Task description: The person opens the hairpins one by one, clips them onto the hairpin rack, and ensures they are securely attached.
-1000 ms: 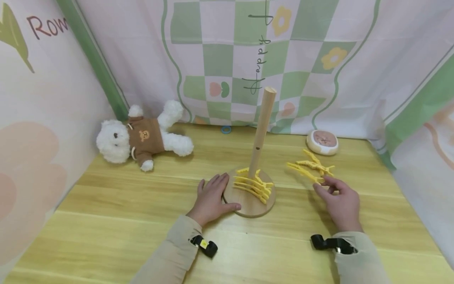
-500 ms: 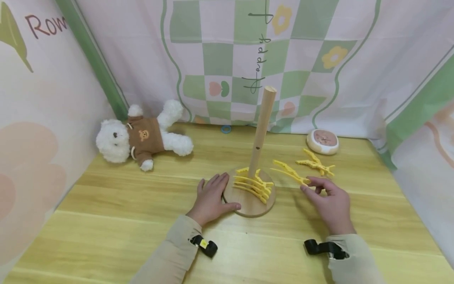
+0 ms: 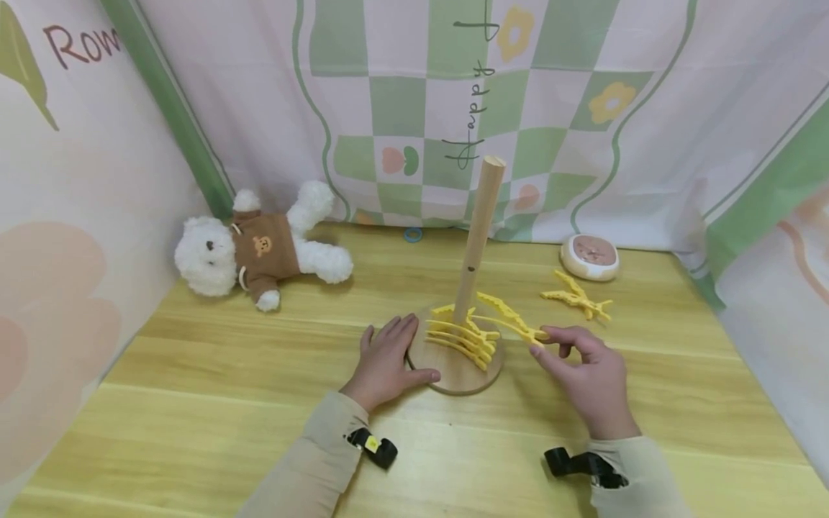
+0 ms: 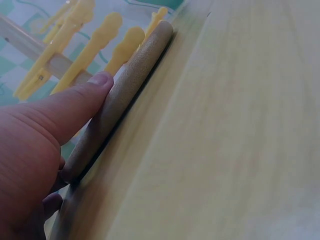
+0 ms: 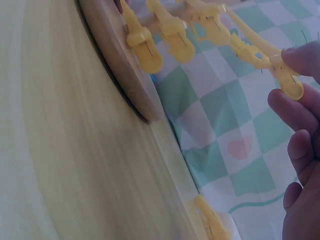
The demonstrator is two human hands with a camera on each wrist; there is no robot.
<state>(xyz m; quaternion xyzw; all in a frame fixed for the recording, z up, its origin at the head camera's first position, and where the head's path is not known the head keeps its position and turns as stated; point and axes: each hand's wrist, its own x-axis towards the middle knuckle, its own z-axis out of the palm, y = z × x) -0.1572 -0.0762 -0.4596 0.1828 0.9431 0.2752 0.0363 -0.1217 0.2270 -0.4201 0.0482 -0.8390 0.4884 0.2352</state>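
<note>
A wooden stand with a round base [image 3: 440, 370] and an upright rod [image 3: 481, 230] stands mid-table. Several yellow alligator hair clips [image 3: 453, 338] cluster low on the rod, just above the base. My left hand [image 3: 385, 363] rests against the base's left side, fingers extended and thumb on its rim. Between thumb and fingertips, my right hand [image 3: 586, 374] pinches another yellow hair clip [image 5: 267, 55] by its handle end. That clip's jaws are spread and point left toward the rod; whether they touch it, I cannot tell. More yellow clips [image 3: 579, 298] lie on the table beyond my right hand.
A white plush bear [image 3: 265, 248] in a brown top lies at the back left. A small white-and-brown rounded device [image 3: 590, 257] sits at the back right. Near the curtain [image 3: 447, 108] lies a blue ring [image 3: 413, 235]. Curtains border the table's back and sides.
My right hand has carried the hair clip leftward from beside the loose clips to the rod, its jaws spreading wider. My left hand has stayed on the base.
</note>
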